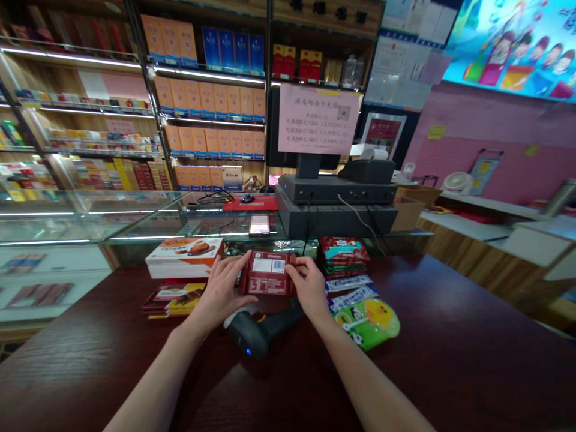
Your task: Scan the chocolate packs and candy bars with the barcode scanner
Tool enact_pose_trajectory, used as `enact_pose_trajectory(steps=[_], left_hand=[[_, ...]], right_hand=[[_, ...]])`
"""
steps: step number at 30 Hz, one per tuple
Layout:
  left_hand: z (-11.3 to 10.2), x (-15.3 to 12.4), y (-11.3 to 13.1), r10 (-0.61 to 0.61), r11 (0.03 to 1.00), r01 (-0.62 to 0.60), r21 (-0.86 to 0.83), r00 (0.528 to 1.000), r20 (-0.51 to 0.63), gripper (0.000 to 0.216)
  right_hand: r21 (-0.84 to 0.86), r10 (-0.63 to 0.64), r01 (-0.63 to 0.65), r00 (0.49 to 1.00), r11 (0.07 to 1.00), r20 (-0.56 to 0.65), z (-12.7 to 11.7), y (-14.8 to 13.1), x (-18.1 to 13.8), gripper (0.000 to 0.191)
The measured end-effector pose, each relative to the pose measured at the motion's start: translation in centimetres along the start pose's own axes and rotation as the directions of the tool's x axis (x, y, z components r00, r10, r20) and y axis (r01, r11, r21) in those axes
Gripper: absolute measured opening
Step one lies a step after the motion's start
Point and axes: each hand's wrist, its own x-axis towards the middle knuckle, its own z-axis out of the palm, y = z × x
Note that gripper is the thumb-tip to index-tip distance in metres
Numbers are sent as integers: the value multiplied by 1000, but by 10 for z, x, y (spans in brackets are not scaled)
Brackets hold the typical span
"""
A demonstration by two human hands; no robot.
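A dark red snack packet point(270, 273), its white label and barcode facing me, is held between my two hands. My left hand point(222, 282) spans the packet's left end, fingertips at the upper corner and thumb by the lower edge. The fingers of my right hand point(308, 285) are bent round its right end, with the thumb on the face. Just below lies a black barcode scanner point(249, 336) with a blue light, its handle running toward my right wrist.
Left of the packet are a white-orange box point(184, 258) and flat chocolate packs point(168, 300). On the right sit stacked red packets point(344, 255), blue-white bars point(355, 294) and a green pouch with a yellow duck point(369, 324). Behind stands a cash register point(333, 207) on a glass counter.
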Motion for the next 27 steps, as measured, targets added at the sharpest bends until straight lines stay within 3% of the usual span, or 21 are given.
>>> enact_pose_trajectory(steps=[9, 17, 27], left_hand=[[-3, -2, 9, -15, 976, 22, 217, 999, -31, 93], [-8, -3, 13, -2, 960, 36, 277, 993, -121, 92], [-13, -4, 13, 76, 962, -71, 264, 997, -6, 82]], right_hand=[[-75, -106, 109, 993, 991, 48, 2, -12, -9, 20], [-125, -247, 249, 968, 960, 34, 4, -14, -17, 23], [-116, -244, 250, 968, 961, 65, 6, -13, -17, 21]])
